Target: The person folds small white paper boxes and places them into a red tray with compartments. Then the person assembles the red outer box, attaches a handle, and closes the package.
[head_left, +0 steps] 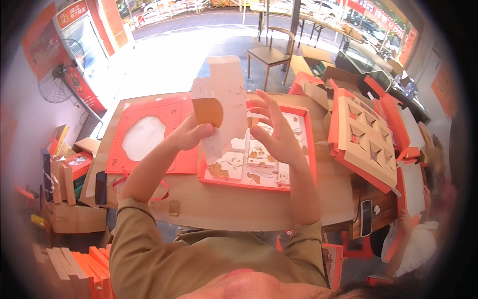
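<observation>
Hands, two: left hand (191,133) grips one carton (224,104).

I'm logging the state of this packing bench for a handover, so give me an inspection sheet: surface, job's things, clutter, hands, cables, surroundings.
Surface: wooden table, mostly covered with packaging.
Job's things: a pale unfolded small carton held up over an open orange-rimmed gift box that holds small patterned boxes.
Clutter: orange lid with a cloud-shaped window at left; orange tray with a card divider grid at right; two dark phones at the table edges.
Hands: left hand grips the carton; right hand is open beside it, fingers spread.
Cables: nothing seen.
Surroundings: wooden chair, standing fan, drinks fridge, stacked flat cartons on the floor; another person's sleeve at right.
</observation>
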Demonstrator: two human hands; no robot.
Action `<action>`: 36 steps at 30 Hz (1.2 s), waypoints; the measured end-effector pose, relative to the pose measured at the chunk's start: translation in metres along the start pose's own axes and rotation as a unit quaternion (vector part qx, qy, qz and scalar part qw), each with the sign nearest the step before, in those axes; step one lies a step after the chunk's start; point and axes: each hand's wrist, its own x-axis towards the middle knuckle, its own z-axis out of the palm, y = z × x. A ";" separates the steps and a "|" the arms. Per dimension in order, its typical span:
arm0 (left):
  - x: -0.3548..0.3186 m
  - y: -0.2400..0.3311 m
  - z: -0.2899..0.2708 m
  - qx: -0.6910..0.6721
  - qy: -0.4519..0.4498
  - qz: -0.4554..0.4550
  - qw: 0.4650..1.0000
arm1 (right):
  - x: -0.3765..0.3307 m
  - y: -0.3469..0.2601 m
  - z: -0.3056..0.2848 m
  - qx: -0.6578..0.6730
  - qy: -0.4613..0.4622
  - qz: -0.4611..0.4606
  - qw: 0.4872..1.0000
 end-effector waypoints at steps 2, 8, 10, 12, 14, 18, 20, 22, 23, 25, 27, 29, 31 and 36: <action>0.030 0.000 0.033 0.037 0.038 0.035 0.998 | 0.001 0.001 -0.002 0.018 0.059 -0.046 0.997; 0.084 -0.011 0.089 0.295 0.186 0.121 0.929 | 0.003 -0.009 -0.002 -0.116 0.231 -0.189 0.947; 0.087 -0.014 0.095 0.308 0.219 0.119 0.918 | 0.006 -0.008 0.004 -0.084 0.236 -0.122 0.960; 0.080 -0.007 0.106 0.323 0.223 0.098 0.915 | 0.004 -0.011 0.001 -0.027 0.208 -0.097 0.973; 0.077 -0.001 0.100 0.328 0.199 0.149 0.911 | 0.003 -0.004 -0.010 0.009 0.162 -0.102 0.981; 0.057 -0.008 0.053 0.259 0.118 0.240 0.928 | 0.007 0.011 -0.010 0.091 0.130 -0.112 0.981; 0.050 -0.013 0.045 0.176 0.107 0.200 0.958 | 0.011 0.006 -0.002 0.116 0.139 -0.103 0.978; 0.045 -0.007 0.048 0.076 0.116 0.148 0.979 | 0.014 0.009 0.006 0.129 0.145 -0.107 0.975; 0.046 -0.006 0.046 0.119 0.108 0.173 0.972 | 0.014 0.016 0.006 0.130 0.148 -0.117 0.973; 0.052 -0.002 0.040 0.205 0.091 0.222 0.949 | 0.014 0.020 0.008 0.140 0.165 -0.124 0.968; 0.054 -0.003 0.042 0.197 0.109 0.237 0.945 | 0.015 0.019 0.011 0.156 0.196 -0.121 0.960; 0.055 -0.008 0.036 0.199 0.103 0.250 0.942 | 0.013 0.020 0.008 0.144 0.148 -0.072 0.976; 0.053 -0.015 0.022 0.211 0.074 0.264 0.938 | 0.009 0.023 0.001 0.126 0.095 -0.039 0.987; 0.050 -0.023 0.027 0.034 0.109 0.286 0.951 | 0.007 0.040 -0.003 0.061 0.011 -0.078 0.995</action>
